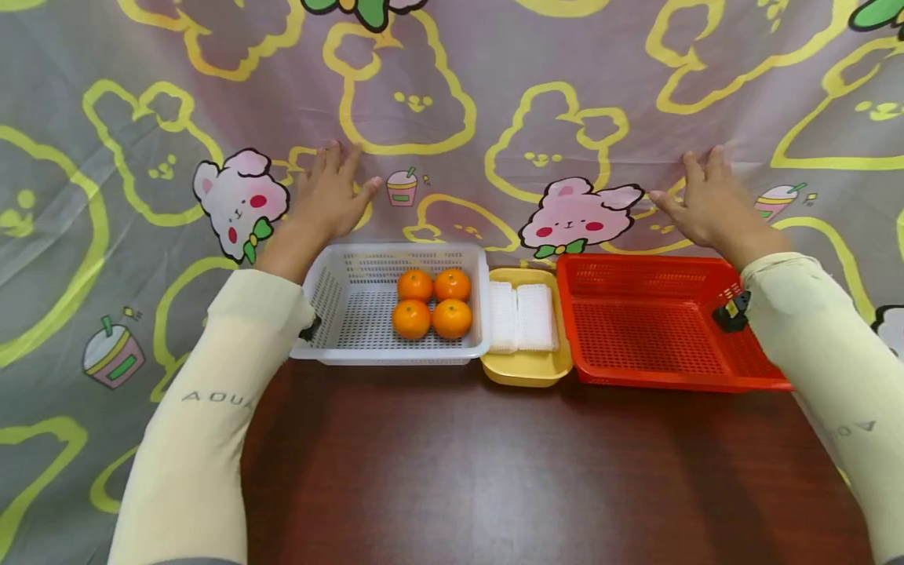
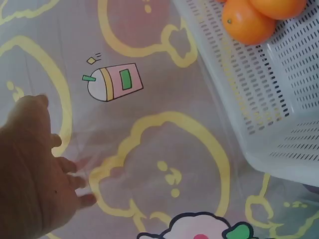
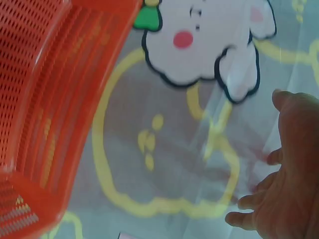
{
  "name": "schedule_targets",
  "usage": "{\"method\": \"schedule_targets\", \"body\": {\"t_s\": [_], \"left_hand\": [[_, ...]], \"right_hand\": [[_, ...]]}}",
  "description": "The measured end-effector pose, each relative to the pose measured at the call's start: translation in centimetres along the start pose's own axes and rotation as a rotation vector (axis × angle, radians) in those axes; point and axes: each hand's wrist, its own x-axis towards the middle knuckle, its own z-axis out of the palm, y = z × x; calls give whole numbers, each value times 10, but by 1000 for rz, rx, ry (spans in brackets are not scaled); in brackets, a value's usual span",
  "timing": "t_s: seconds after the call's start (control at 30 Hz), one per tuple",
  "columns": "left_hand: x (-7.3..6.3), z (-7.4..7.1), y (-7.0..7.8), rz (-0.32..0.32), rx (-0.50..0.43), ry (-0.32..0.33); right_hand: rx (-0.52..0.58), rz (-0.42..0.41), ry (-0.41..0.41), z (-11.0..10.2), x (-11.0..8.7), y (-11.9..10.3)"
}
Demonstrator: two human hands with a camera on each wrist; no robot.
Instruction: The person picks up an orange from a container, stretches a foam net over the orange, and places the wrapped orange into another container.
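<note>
My left hand [image 1: 330, 195] is stretched out behind the white basket [image 1: 395, 355], fingers spread at the patterned cloth, holding nothing. On the right, my other hand [image 1: 716, 205] reaches past the red basket [image 1: 657, 380] in the same way, its fingers extended. Several oranges [image 1: 452, 318] sit together in the right half of the white basket. Between the baskets, a yellow tray [image 1: 526, 369] holds two white mesh bundles [image 1: 534, 318], apparently foam fruit nets. Inside the red basket only its slotted floor and walls show. The wrist views show the left hand [image 2: 37, 169] and right hand [image 3: 294, 169] apart from the baskets.
A grey cloth [image 1: 452, 180] with yellow bear and rabbit drawings covers the back and left side. The dark brown tabletop [image 1: 480, 463] shows in front of the containers, which stand side by side in a row. My sleeved forearms pass over the outer basket ends.
</note>
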Motion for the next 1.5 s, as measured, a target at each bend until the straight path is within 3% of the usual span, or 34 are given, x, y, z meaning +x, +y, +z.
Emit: {"method": "schedule_targets", "body": {"t_s": [0.07,0.2,0.33,0.47,0.6,0.87,1.03,1.23,1.37,1.5], "left_hand": [[0,3,3,23,-35,6],[-5,14,16,84,-195,5],[-17,29,38,113,-339,-71],[-25,51,59,157,-361,-148],[-28,76,72,202,-362,-171],[-30,119,77,205,-275,-255],[-29,139,75,269,-232,-265],[-29,158,79,261,-273,-269],[-31,168,79,276,-223,-228],[-34,176,78,267,-226,-227]], "right_hand": [[20,-14,6,6,-1,-11],[57,-69,16,23,-2,-44],[108,-174,1,46,-3,-87],[184,-273,-49,73,-1,-128],[251,-370,-99,102,4,-167],[168,-531,-143,153,7,-229],[65,-520,-171,173,12,-250],[58,-477,-209,185,18,-261],[66,-421,-243,189,19,-266],[34,-414,-222,193,20,-269]]}}
